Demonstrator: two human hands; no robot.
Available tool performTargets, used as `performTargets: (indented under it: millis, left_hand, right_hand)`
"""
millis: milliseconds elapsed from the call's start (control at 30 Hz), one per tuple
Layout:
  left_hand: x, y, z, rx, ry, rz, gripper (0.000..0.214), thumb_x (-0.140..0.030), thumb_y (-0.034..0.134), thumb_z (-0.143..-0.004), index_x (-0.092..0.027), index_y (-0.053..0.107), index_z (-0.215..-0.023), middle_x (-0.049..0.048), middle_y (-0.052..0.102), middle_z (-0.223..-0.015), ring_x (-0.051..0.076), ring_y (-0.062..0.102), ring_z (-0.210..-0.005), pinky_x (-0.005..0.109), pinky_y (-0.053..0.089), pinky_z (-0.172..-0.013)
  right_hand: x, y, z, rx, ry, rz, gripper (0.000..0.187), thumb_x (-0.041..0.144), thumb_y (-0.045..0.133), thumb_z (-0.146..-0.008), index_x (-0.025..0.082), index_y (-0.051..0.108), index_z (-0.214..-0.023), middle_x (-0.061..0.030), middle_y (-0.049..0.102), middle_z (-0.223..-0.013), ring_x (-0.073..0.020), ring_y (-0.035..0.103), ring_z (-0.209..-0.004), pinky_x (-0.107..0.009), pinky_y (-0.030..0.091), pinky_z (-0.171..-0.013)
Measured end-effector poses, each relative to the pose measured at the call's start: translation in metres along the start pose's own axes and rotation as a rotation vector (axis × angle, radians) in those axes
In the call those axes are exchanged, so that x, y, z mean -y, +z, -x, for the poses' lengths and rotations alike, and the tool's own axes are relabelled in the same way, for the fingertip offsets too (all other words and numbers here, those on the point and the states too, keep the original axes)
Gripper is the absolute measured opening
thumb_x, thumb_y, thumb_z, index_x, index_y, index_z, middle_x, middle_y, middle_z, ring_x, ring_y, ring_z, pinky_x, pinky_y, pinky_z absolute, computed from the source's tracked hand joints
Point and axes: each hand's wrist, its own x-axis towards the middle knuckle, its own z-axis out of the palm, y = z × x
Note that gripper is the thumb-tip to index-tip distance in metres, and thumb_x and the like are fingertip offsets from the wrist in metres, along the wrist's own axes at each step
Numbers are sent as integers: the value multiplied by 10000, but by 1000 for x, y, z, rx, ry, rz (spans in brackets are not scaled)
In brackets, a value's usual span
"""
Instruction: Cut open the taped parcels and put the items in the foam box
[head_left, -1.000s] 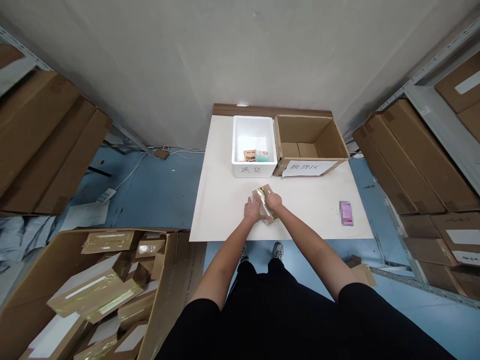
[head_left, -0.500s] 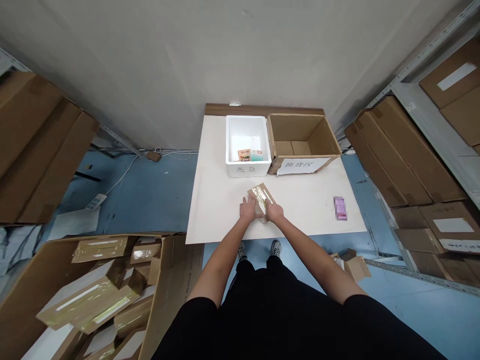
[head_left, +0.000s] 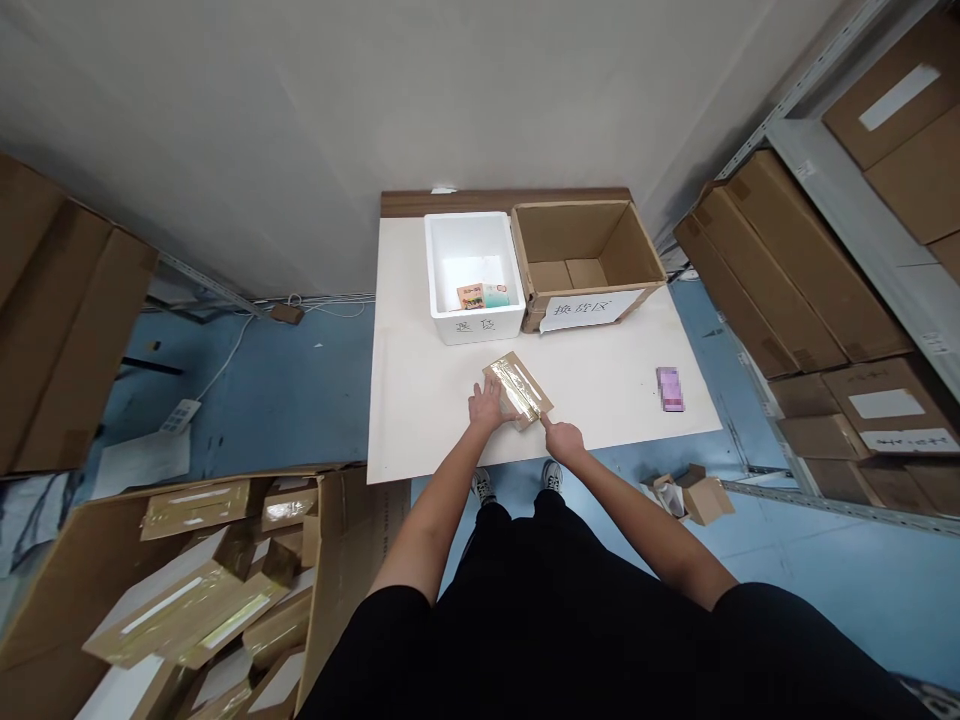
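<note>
A small flat cardboard box (head_left: 519,388) sealed with shiny tape lies near the front of the white table (head_left: 420,400). My left hand (head_left: 486,405) rests against the box's left side with its fingers over the edge, holding it steady. My right hand (head_left: 564,438) is closed just off the box's near right corner, at the table's front edge, with a finger or a thin tip pointing at that corner. What it holds, if anything, is too small to make out.
At the back of the table stand a white foam box (head_left: 474,318) with a few packets inside and an open labelled cardboard box (head_left: 645,260). A pink item (head_left: 670,388) lies at the right. A carton of taped boxes (head_left: 187,590) sits at my lower left; a small open box (head_left: 694,492) is on the floor.
My right hand has drawn back from the top of the small box, along the tape, to its near corner. My left hand stays on the box. The view has shifted.
</note>
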Motion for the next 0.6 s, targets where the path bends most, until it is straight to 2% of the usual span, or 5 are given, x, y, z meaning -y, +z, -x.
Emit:
performTargets:
  millis: [133, 233, 367, 500, 600]
  left_hand:
    - [0, 0, 1, 4, -10, 11, 1253, -843, 698, -743, -301, 131, -1721, 99, 76, -1808, 462, 197, -1587, 529, 439, -1153]
    - [-5, 3, 2, 6, -31, 17, 1239, -834, 697, -754, -292, 136, -1717, 109, 76, -1807, 446, 241, -1572, 504, 456, -1140]
    - [-31, 17, 14, -93, -77, 15, 1242, -852, 664, -773, -174, 200, -1704, 202, 221, -1759, 437, 246, -1580, 499, 412, -1189]
    - [-58, 31, 30, -176, -153, 0, 1161, -835, 565, -854, -77, 258, -1677, 274, 297, -1710, 477, 129, -1617, 578, 264, -1264]
    - [-65, 27, 29, -147, 80, -13, 894, -667, 539, -951, -183, 333, -1674, 175, 314, -1730, 432, 136, -1629, 570, 223, -1283]
  right_hand:
    - [-28, 4, 15, -10, 19, 31, 649, 289, 474, -1046, 265, 347, -1681, -200, 754, -1172, -349, 715, -1112, -418, 516, -907]
    - [-54, 2, 12, -97, 64, -122, 592, 414, 403, -1093, 288, 368, -1671, -160, 766, -1170, -323, 726, -1082, -373, 521, -877]
    - [-74, -5, -27, -220, 167, -426, 875, 662, 488, -1028, 200, 211, -1716, -162, 712, -1351, -308, 698, -1196, -334, 534, -906]
    - [-77, -6, -73, -254, 178, -571, 1036, 656, 648, -929, 146, 187, -1705, -177, 658, -1444, -284, 686, -1224, -327, 547, -929]
    - [-82, -6, -92, -269, 140, -623, 1020, 580, 697, -908, 154, 208, -1695, -168, 647, -1463, -276, 680, -1230, -336, 547, -949]
